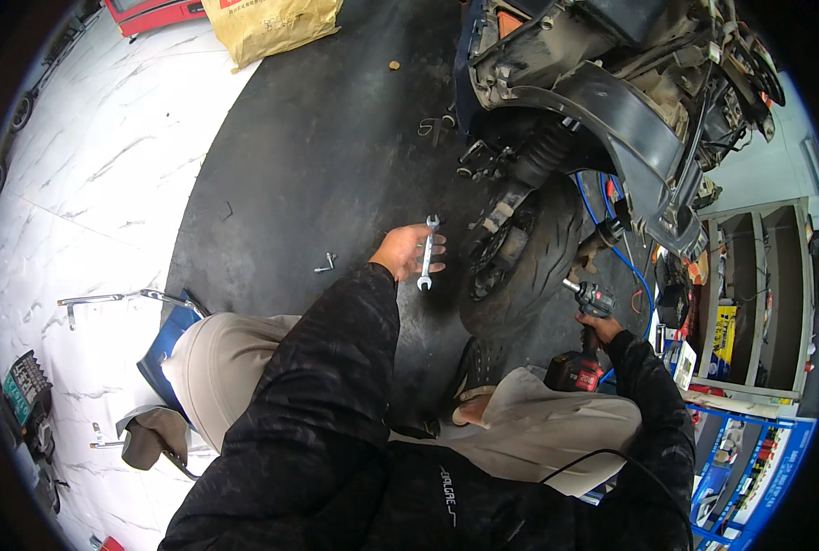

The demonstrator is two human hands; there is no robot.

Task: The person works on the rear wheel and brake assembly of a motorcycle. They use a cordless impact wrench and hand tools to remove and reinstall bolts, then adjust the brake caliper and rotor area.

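Observation:
A silver double open-ended wrench (429,253) lies upright in the picture across the fingers of my left hand (407,252), which holds it above the dark floor. My right hand (599,328) is wrapped round the handle of a cordless impact wrench (596,298) with a red and black battery at its base. The socket end of that tool points toward the wheel (530,266) of a partly stripped scooter (602,101). A shock absorber (544,154) rises from the wheel's hub. My left hand is left of the wheel and apart from it.
Metal sockets or bolts (326,264) lie on the black mat (271,174). A blue air hose (637,266) runs behind the wheel. Shelves (760,294) stand at the right, and a yellow sack (271,28) lies at the far left. I sit on a low blue seat (163,354).

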